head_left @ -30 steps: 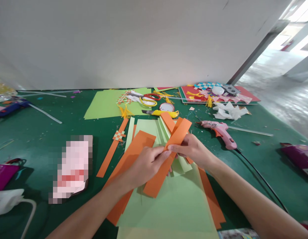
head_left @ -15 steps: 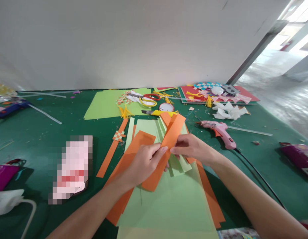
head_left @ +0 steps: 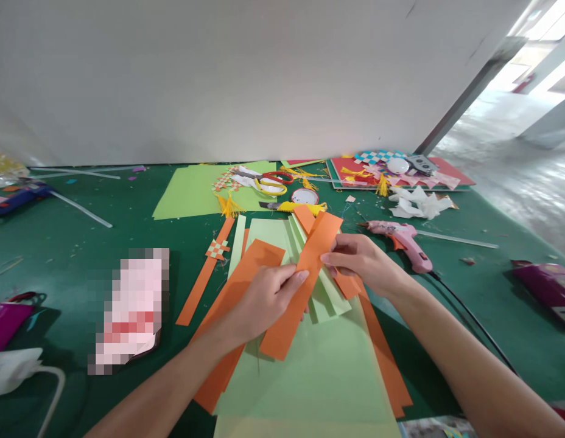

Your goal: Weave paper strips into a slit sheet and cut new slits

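"Orange paper strip: matt, flat, straight-edged. Location?"

"Aslant between your hands, above a smooth pale green sheet. Your left hand pinches its middle, thumb on top; your right hand is closed on its right edge, nearer the upper end."

"Other textures?"

"Narrow pale green strips, fanned beneath; one woven checked piece on the green surface; one pink plastic glue gun, right of your hands."

"Unclear items?"

"Your left fingertips, mostly hidden under the strip; one pink item, pixelated; one white plug, cut off at left."
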### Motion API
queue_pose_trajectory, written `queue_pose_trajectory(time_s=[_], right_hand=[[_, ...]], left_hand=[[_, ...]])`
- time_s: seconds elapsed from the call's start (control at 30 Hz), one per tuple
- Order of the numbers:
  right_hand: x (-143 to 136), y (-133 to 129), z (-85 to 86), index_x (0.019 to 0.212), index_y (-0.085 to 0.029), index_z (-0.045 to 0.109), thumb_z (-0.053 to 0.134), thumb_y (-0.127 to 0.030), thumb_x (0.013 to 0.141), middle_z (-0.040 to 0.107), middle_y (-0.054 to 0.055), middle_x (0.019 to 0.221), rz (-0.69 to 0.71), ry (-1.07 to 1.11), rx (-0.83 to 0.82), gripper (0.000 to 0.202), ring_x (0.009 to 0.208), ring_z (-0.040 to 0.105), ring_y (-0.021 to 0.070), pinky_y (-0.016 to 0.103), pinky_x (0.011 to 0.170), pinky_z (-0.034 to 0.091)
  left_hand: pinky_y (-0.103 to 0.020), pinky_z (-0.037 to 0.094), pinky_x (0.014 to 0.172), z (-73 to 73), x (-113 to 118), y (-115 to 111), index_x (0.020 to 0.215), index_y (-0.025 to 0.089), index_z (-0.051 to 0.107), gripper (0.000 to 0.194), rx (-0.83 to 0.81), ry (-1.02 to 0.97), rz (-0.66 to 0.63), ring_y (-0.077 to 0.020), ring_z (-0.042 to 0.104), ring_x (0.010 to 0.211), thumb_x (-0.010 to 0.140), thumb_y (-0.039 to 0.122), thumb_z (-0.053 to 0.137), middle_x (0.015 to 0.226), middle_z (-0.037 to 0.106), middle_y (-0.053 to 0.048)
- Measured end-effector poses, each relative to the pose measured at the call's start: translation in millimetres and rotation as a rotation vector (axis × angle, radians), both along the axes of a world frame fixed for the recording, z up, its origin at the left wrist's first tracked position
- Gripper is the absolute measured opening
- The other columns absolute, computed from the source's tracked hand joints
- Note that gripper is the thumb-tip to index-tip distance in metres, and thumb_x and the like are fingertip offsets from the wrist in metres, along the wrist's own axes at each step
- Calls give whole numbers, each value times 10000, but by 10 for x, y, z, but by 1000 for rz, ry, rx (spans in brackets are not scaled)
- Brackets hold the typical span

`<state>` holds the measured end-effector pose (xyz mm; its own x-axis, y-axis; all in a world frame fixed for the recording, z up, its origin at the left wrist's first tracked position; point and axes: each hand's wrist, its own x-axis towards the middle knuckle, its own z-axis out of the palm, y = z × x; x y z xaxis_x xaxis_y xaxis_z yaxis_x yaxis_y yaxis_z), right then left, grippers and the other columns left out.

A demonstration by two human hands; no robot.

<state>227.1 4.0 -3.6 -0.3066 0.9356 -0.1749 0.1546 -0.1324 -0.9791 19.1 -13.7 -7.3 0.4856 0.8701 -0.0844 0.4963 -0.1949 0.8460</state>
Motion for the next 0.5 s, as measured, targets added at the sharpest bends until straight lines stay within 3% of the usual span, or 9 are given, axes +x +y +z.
queue_pose_trajectory(time_s=[0.37,0.5], right_hand=[[-4,31,38,680,-175,490,633,-227,782,554,-21,542,-218,162,58,184,463,372,66,240,440,187],[12,29,47,751,-165,556,631,-286,797,555,-11,600,-191,132,24,150,490,431,78,239,437,195]], left_hand=[[-245,184,483,-5,-6,-8,637,188,215,428,-59,-42,-28,-83,222,525,946,446,362,587,209,53],[-244,221,495,13,-1,-19,635,189,279,413,-121,-48,-57,-87,307,518,949,447,350,559,324,52]])
